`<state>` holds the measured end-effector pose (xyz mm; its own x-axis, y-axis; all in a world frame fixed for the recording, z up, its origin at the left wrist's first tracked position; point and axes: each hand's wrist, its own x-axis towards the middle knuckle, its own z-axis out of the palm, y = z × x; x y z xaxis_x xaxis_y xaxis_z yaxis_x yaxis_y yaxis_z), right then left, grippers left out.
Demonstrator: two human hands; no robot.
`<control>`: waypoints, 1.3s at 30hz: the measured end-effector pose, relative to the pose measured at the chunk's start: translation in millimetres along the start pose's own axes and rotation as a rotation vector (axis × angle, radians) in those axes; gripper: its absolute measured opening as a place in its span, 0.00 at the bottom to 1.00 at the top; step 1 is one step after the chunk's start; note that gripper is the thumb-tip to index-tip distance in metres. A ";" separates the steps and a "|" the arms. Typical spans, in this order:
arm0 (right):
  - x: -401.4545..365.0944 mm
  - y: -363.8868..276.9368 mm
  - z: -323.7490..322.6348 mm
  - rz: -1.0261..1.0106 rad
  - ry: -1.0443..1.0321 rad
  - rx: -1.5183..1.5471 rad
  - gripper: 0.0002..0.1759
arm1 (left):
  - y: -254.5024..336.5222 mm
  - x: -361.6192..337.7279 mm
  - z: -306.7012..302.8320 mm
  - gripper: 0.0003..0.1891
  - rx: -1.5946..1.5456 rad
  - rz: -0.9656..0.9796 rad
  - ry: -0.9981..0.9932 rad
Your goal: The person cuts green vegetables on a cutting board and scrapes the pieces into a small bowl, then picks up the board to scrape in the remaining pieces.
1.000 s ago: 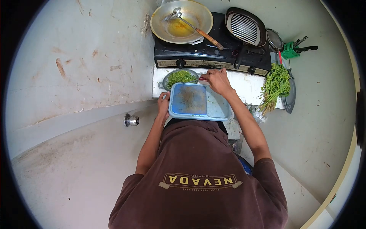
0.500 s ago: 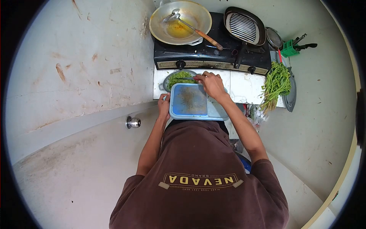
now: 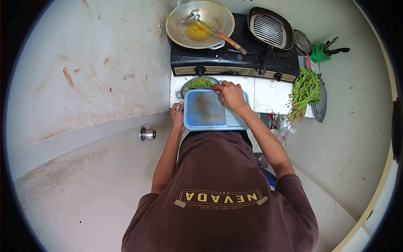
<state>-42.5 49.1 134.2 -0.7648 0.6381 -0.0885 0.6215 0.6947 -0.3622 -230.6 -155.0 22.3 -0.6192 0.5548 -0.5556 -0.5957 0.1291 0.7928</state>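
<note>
My left hand [image 3: 177,114] grips the left edge of a blue cutting board [image 3: 205,111], which is held at the counter's front edge in front of my body. In my right hand [image 3: 231,95] is a knife [image 3: 215,88] with a reddish handle, low over the board's far edge; its blade is hard to make out. Just beyond that edge sits a grey dish [image 3: 183,89] of finely chopped greens [image 3: 200,83], partly covered by the board. The board's surface has a dark worn patch and few visible scraps.
Behind the dish stands a black gas stove [image 3: 235,63] carrying a wok [image 3: 176,35] with oil, a ladle [image 3: 224,40] and a grill pan [image 3: 270,31]. Leafy greens [image 3: 305,90] lie at the right, near a green knife basket [image 3: 320,53]. A wall [image 3: 92,63] borders the left.
The board has shifted slightly left and toward the dish, with my left hand on it. The knife has come back from over the chopped greens to the board's far edge.
</note>
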 end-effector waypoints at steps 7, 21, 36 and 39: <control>-13.8 35.2 -14.4 -0.007 0.064 0.077 0.16 | -3.1 2.2 -17.5 0.09 -0.073 -0.041 0.082; -69.2 88.8 -91.8 -0.095 -0.262 0.232 0.19 | -7.7 -11.7 -61.0 0.12 -0.205 -0.079 0.163; -23.1 78.8 -64.8 -0.101 -0.117 0.017 0.16 | -14.7 -24.7 -62.4 0.11 -0.193 -0.077 0.215; -24.9 82.4 -63.5 -0.103 -0.213 0.032 0.16 | -14.3 -23.1 -60.0 0.11 -0.214 -0.087 0.220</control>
<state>38.5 111.5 165.5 -0.8446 0.4776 -0.2419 0.5351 0.7394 -0.4086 -238.5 -219.0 8.7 -0.6429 0.3551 -0.6787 -0.7312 -0.0203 0.6819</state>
